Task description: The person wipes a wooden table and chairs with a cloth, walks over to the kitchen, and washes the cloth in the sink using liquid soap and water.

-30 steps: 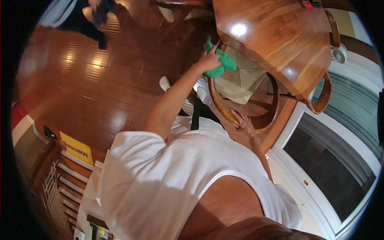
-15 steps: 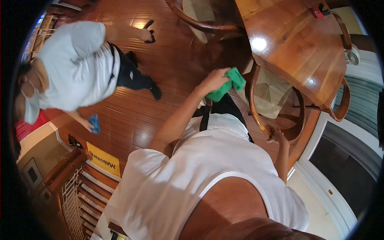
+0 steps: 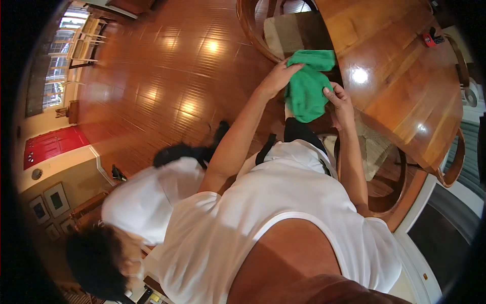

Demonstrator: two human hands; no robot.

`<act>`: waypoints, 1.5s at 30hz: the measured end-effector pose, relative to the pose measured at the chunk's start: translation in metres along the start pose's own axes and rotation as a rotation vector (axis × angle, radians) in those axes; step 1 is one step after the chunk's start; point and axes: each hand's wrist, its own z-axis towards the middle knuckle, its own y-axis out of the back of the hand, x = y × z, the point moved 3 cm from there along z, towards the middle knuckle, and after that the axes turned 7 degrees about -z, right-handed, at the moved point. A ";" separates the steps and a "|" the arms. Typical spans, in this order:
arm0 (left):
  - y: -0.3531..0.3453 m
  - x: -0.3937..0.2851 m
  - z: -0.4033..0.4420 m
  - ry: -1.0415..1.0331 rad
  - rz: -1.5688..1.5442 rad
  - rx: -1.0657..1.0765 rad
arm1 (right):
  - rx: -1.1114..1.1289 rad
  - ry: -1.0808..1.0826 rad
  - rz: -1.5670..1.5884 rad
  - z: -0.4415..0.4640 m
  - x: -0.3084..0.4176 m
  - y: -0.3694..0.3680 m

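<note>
A bunched green cloth (image 3: 309,91) hangs between my two hands, beside the near edge of the wooden table (image 3: 385,66). My left hand (image 3: 283,76) grips its upper left side, fingers closed on the fabric. On the other side, my right hand (image 3: 340,101) pinches the right edge of the cloth between thumb and fingers. Below the cloth are my dark-clad legs. A curved wooden chair with a woven seat (image 3: 373,149) stands to the right of my right forearm, partly under the table.
Another person in a white shirt (image 3: 147,197) bends close by my left side. A second chair (image 3: 248,30) stands ahead by the table. A red and black object (image 3: 432,39) lies on the tabletop. Wooden floor (image 3: 177,66) extends left, with a red mat (image 3: 55,147) beyond.
My right hand has left the chair's arm and taken hold of the cloth. The cloth has risen and spread out. The other person has come nearer on my left; the view has shifted left.
</note>
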 end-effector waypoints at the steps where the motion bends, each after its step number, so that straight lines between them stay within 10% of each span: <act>1: 0.016 -0.002 0.009 -0.048 0.145 -0.036 | -0.021 0.021 -0.015 0.013 0.003 0.000; 12: 0.088 -0.116 0.016 0.081 0.498 -0.230 | 0.313 0.270 -0.538 0.125 0.124 -0.065; 17: 0.154 -0.141 0.003 -0.053 0.247 -0.351 | 0.567 0.779 -0.904 0.132 0.187 -0.142; 27: 0.145 -0.200 0.105 -0.190 -0.461 -0.096 | 0.366 0.440 -0.205 0.280 0.154 -0.164; 32: 0.223 -0.147 0.166 0.154 0.419 -0.307 | 0.236 0.338 -1.025 0.379 -0.030 -0.086; 36: 0.307 -0.091 0.204 0.129 0.902 -0.520 | 0.245 0.134 -0.939 0.349 -0.056 -0.124; 42: 0.332 -0.137 0.295 -0.114 0.839 -0.366 | 0.190 -0.008 -0.829 0.355 -0.062 -0.129; 45: 0.353 -0.127 0.381 -0.117 0.817 -0.220 | -0.231 -0.147 -0.363 0.377 -0.073 -0.126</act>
